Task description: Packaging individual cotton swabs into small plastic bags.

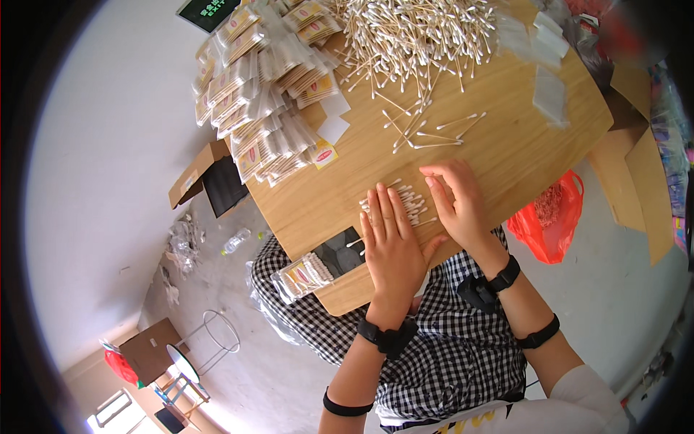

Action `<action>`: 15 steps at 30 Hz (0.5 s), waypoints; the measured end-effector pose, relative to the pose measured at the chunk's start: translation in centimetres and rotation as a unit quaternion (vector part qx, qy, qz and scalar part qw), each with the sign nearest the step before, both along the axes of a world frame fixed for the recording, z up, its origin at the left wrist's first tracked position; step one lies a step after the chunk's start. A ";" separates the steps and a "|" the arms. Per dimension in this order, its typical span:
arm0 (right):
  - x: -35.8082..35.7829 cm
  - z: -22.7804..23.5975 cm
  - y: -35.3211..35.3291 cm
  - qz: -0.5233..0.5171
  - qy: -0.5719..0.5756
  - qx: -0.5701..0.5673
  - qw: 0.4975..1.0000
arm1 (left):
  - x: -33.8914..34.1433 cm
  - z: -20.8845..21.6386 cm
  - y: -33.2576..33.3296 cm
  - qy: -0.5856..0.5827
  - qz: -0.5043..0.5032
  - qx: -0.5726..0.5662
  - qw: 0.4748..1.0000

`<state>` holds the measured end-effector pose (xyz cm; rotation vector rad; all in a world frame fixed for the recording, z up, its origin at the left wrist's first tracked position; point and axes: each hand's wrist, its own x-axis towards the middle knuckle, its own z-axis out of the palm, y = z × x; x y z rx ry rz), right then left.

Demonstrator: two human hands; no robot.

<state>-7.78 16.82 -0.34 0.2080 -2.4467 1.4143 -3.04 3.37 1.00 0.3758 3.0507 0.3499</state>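
My left hand (392, 235) lies flat with straight fingers over a small bundle of cotton swabs (413, 205) near the table's front edge, covering part of it. Just right of the bundle, my right hand (461, 202) is curved, thumb and forefinger apart, with nothing visible between them. A clear bag filled with cotton swabs (309, 272) rests at the table edge left of my left hand, beside a dark grey pad (338, 253). Several loose swabs (419, 134) are scattered farther up the wooden table (506, 155).
A large heap of cotton swabs (419, 36) covers the far middle. Stacked clear packets with printed cards (267, 108) fill the far left. Clear sheets (551, 94) lie far right. A red plastic bag (553, 224) and an open cardboard box (629, 166) stand right of the table.
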 end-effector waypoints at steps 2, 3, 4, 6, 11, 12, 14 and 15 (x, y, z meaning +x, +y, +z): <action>0.0 0.1 0.0 0.003 0.010 0.004 1.000 | -1.6 0.0 -0.3 0.013 -0.001 -0.009 1.000; 0.0 0.0 -0.1 0.002 0.004 -0.004 1.000 | -2.0 -0.1 -0.5 0.025 -0.001 -0.022 0.999; -0.1 -0.2 -0.2 0.001 -0.001 -0.012 1.000 | -2.0 -0.2 -0.6 0.025 0.001 -0.023 0.999; 0.1 -0.3 -0.2 -0.002 -0.009 -0.012 1.000 | -2.2 -0.1 -0.6 0.010 0.012 0.012 1.000; 0.1 -0.3 -0.2 -0.026 -0.027 -0.055 0.998 | -0.6 2.1 -4.7 0.116 0.100 0.172 0.973; 0.0 -0.3 -0.1 -0.021 -0.033 -0.056 0.998 | -0.4 2.5 -5.5 0.114 0.112 0.182 0.970; 0.1 -0.3 -0.1 -0.016 -0.040 -0.058 0.997 | 0.2 2.4 -6.8 0.070 0.111 0.183 0.974; 0.0 -0.2 0.1 -0.002 -0.022 -0.038 0.999 | 0.3 2.4 -7.0 0.028 0.110 0.187 0.976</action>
